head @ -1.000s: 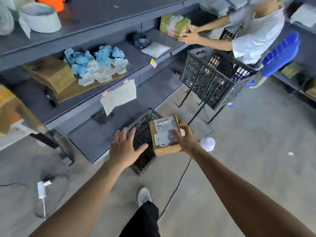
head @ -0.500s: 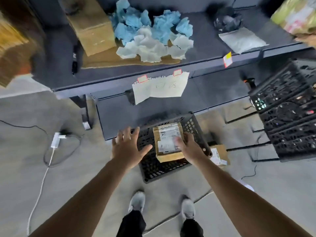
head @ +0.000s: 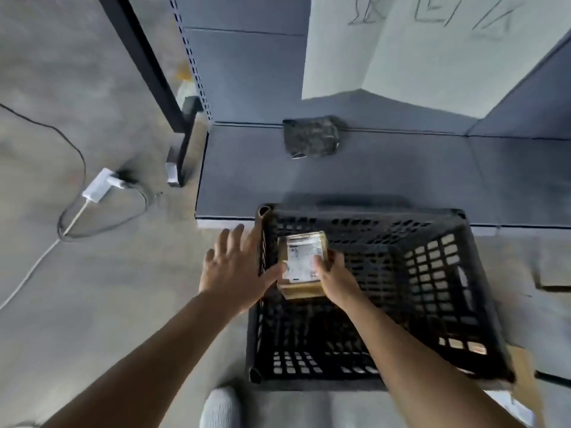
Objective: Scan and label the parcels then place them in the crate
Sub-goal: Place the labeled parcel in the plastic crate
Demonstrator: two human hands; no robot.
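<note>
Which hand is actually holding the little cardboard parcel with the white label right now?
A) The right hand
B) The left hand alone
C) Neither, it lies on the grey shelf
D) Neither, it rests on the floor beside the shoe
A: the right hand grips the parcel over the open black crate, while the left hand is spread open at the crate's left rim.

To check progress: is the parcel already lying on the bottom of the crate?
No, the right hand holds the parcel above the crate.
</note>
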